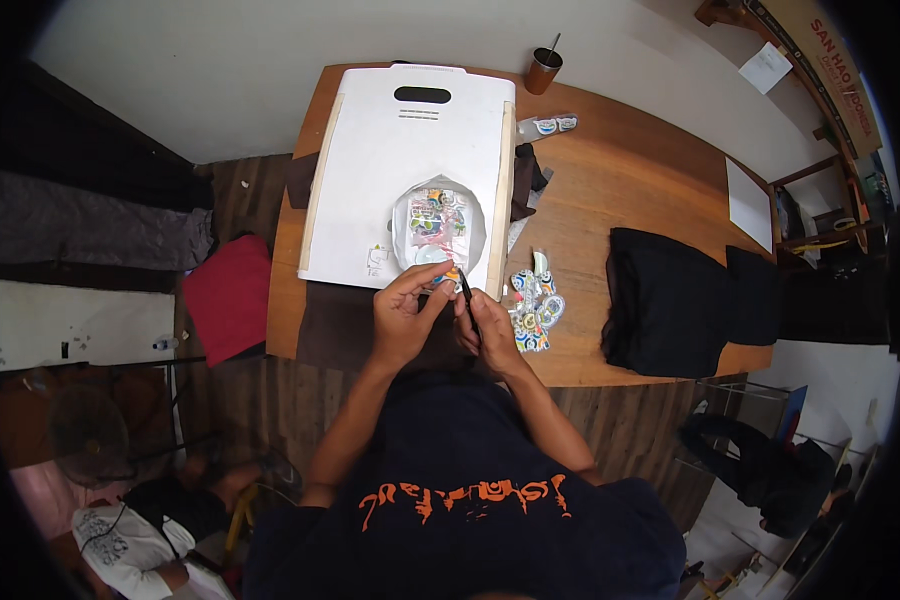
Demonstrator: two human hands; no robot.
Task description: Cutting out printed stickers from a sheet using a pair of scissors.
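My left hand (402, 322) pinches a small colourful patch or sticker (448, 276) between thumb and fingers, over the near rim of a round white bowl (482, 225). My right hand (492, 332) is closed around a slim black tool (467, 293), its tip up against the held piece. Whether the tool is a pen or a cutter I cannot tell. Several colourful printed pieces (438, 212) lie in the bowl, which rests on a large white board (365, 160) with a slot handle. Just right of my right hand, more colourful cut-outs (535, 312) form a loose pile on the wooden table (590, 210).
Folded black cloth (665, 300) lies at the table's right. A brown cup (543, 72) with a stick stands at the back, near a clear packet (548, 126). Red cloth (232, 300) is left of the table. Another person (130, 550) is at lower left.
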